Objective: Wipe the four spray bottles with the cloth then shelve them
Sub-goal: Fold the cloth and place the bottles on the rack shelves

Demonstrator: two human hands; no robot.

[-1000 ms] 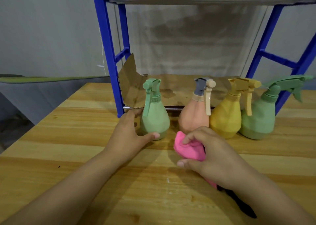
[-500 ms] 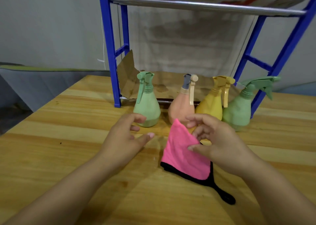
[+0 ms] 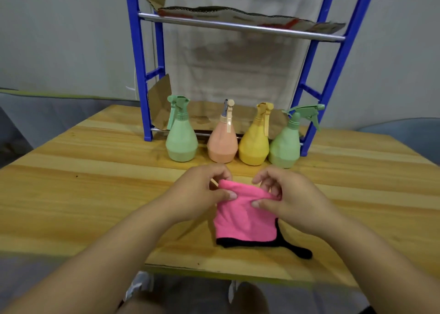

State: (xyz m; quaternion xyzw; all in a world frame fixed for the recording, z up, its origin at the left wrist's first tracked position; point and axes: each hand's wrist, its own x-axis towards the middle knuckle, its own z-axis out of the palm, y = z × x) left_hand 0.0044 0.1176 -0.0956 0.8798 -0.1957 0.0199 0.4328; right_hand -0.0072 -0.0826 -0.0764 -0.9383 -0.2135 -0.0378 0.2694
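Several spray bottles stand in a row on the wooden table [image 3: 71,182] in front of the blue shelf rack [image 3: 140,75]: a light green one [image 3: 181,139] at the left, then a peach one [image 3: 222,144], a yellow one [image 3: 253,144] and a second green one [image 3: 284,147]. A pink cloth [image 3: 245,218] with a black hem hangs above the table, nearer me than the bottles. My left hand [image 3: 202,194] pinches its top left edge. My right hand [image 3: 285,197] pinches its top right edge.
The rack has a metal-railed upper shelf [image 3: 238,26] lined with cardboard, and brown cardboard [image 3: 204,116] on its bottom level behind the bottles. The table's near edge [image 3: 214,272] lies just below the cloth. A grey wall stands behind.
My left hand left the light green bottle and came over to the cloth. Both hands now hold the cloth spread between them. The view has pulled back and upward.
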